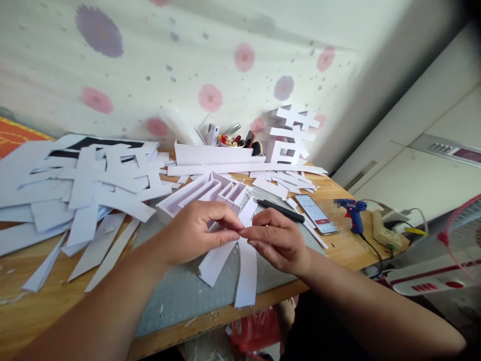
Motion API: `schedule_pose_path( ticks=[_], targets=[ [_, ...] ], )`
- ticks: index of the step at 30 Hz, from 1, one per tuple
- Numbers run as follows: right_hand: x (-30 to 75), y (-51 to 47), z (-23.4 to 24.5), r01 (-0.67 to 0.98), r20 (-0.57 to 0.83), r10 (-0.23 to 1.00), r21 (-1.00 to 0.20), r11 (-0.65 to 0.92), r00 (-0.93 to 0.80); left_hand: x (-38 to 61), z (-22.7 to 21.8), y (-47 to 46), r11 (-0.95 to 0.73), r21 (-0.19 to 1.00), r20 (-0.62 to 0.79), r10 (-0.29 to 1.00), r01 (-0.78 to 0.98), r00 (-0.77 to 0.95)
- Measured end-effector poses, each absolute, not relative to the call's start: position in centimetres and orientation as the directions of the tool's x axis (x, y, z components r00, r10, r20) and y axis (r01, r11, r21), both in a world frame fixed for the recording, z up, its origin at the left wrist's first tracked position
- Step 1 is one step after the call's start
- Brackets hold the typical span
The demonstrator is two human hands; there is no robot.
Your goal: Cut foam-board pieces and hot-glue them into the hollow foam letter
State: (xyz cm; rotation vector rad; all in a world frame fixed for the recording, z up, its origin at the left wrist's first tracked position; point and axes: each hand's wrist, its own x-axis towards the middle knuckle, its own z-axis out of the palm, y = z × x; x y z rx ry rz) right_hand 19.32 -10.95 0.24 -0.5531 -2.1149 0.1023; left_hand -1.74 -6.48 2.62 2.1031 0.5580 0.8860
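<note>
My left hand (pixel 199 229) and my right hand (pixel 278 239) meet fingertip to fingertip over a grey cutting mat (pixel 180 296). Both are closed in a pinch on a white paper strip (pixel 247 271) that hangs down past the table's front edge. A second strip (pixel 215 263) lies slanted beneath my left hand. Just behind my hands stands a white three-dimensional paper letter frame (pixel 205 193) with thin upright walls.
Piles of cut white paper shapes (pixel 86 185) cover the wooden table's left. A black knife or pen (pixel 281 210), a phone (pixel 315 214) and a blue glue gun (pixel 353 210) lie at the right. A white paper character (pixel 293 135) stands at the back. A fan (pixel 462 250) sits off-table right.
</note>
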Motion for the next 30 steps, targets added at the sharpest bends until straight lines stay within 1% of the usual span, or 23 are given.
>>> schedule_pose_path(
  ticks=[3, 5, 10, 12, 15, 18, 23, 27, 30],
  targets=[
    [19.5, -10.8, -0.1, 0.388, 0.780, 0.402, -0.223, 0.894, -0.479, -1.5, 2.3, -6.6, -0.620, 0.778, 0.427, 0.639, 0.100, 0.640],
    [19.6, -10.7, -0.3, 0.437, 0.795, 0.373, -0.152, 0.887, -0.479, -1.4, 2.0, -6.8, -0.642, 0.760, 0.461, 0.637, 0.095, 0.617],
    [19.5, -10.4, -0.8, 0.557, 0.808, 0.304, 0.037, 0.829, -0.505, -1.3, 1.5, -6.8, -0.765, 0.624, 0.584, 0.593, 0.159, 0.555],
    [19.5, -10.3, -0.9, 0.593, 0.802, 0.285, 0.104, 0.799, -0.525, -1.2, 1.5, -6.7, -0.776, 0.590, 0.572, 0.598, 0.224, 0.561],
    [19.6, -10.0, -1.0, 0.615, 0.782, 0.249, 0.206, 0.761, -0.571, -1.1, 1.6, -6.3, -0.763, 0.556, 0.515, 0.628, 0.330, 0.584],
    [19.7, -9.7, -1.1, 0.622, 0.769, 0.215, 0.282, 0.731, -0.601, -1.2, 1.6, -5.9, -0.772, 0.510, 0.493, 0.624, 0.380, 0.606],
    [19.7, -9.5, -1.0, 0.637, 0.764, 0.204, 0.324, 0.699, -0.612, -1.5, 1.3, -5.6, -0.813, 0.424, 0.511, 0.579, 0.399, 0.636],
    [19.4, -9.4, -1.1, 0.676, 0.761, 0.245, 0.320, 0.664, -0.601, -1.2, 1.1, -5.8, -0.850, 0.350, 0.589, 0.527, 0.395, 0.613],
    [19.3, -9.3, -1.3, 0.703, 0.765, 0.279, 0.298, 0.646, -0.580, -0.8, 1.0, -6.0, -0.865, 0.316, 0.637, 0.499, 0.390, 0.588]
  ],
)
